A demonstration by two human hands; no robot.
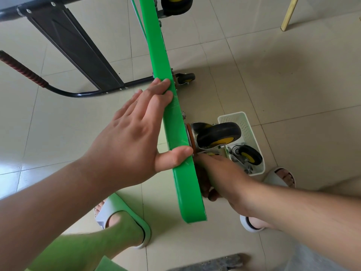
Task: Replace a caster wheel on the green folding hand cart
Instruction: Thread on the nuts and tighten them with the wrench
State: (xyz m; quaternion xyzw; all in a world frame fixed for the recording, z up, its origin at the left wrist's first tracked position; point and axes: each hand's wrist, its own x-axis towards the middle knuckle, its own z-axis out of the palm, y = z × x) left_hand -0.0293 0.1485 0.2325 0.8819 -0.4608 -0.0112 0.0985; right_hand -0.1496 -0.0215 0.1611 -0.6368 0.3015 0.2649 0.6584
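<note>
– Beige tiled floor, indoor. Where's the cart?

– Green plastic cart deck point(173, 124) stands on its long edge, mid-frame. Black rubber caster with yellow hub point(218, 133) sticks out sideways from its underside.

– Hands?

– Left hand point(136, 137) clamps the deck's upper edge, thumb hooked across it, fingertips over the rim. Right hand point(220, 173) is tucked under the caster's metal mounting plate, with the fingers hidden behind the deck. Can't tell whether it holds anything.

– Around it?

– White perforated plastic basket point(245, 122) just beside the caster, spare yellow-hub caster point(250, 155) inside. Open-toed slippers either side.

– Risks?

– My guess: if the left grip slackens, the deck tips over. Once the fasteners loosen, the caster or a nut could drop onto bare toes or roll off. The right fingers could get pinched by the plate.
</note>
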